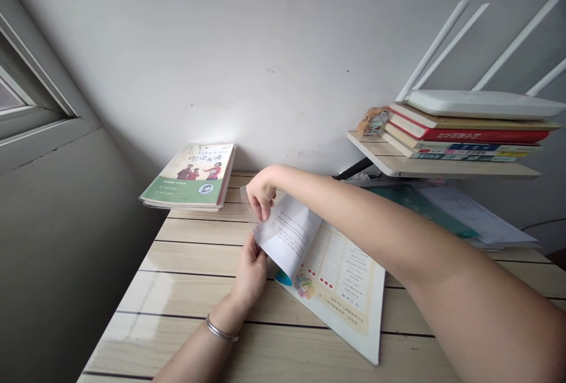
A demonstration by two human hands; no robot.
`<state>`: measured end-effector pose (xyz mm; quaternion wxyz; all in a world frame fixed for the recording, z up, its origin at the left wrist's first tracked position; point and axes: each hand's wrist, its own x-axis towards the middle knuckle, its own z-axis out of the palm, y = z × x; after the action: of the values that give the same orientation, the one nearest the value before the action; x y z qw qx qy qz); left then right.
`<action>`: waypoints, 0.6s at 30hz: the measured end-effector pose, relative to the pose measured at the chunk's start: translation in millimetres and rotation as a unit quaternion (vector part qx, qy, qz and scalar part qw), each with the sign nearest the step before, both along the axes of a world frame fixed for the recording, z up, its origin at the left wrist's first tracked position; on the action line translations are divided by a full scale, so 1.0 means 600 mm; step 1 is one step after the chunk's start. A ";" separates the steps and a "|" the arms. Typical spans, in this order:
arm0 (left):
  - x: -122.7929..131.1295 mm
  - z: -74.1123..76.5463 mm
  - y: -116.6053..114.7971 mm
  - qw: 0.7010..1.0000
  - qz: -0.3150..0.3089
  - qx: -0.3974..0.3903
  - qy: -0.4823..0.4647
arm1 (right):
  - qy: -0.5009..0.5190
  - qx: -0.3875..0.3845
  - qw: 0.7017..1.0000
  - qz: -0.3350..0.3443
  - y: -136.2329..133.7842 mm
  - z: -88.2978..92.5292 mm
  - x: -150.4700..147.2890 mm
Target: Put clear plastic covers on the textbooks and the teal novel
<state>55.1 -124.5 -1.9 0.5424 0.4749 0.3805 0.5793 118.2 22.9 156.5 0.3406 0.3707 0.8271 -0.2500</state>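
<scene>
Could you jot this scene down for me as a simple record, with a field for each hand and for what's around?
Left hand: the hand pinches the edge of a curled page; a silver bracelet circles the wrist
Right hand: the hand bends down beside that page; whether it touches is unclear
Booklet: open booklet, lying on the wood-patterned table
Far left of table: a green-and-cream book atop a pile
Right shelf: stacked books bearing a white router; a brown ornament beside them
</scene>
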 end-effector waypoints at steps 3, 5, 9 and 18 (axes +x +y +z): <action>-0.002 -0.003 0.002 1.000 0.002 -0.003 0.001 | 0.015 0.008 1.000 0.005 -0.003 0.002 0.001; -0.002 -0.005 0.002 1.000 0.001 -0.005 0.001 | 0.030 0.002 1.000 0.001 -0.004 0.002 0.003; -0.002 -0.006 0.001 1.000 -0.011 0.009 0.011 | 0.040 -0.039 0.998 -0.011 0.002 -0.003 0.010; 0.000 -0.010 0.000 1.000 -0.008 0.001 0.007 | 0.002 -0.014 1.000 0.007 -0.005 -0.008 0.007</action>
<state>54.9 -124.8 -7.9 0.5435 0.4824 0.3799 0.5724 122.3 19.6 151.9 0.3454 0.3595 0.8270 -0.2597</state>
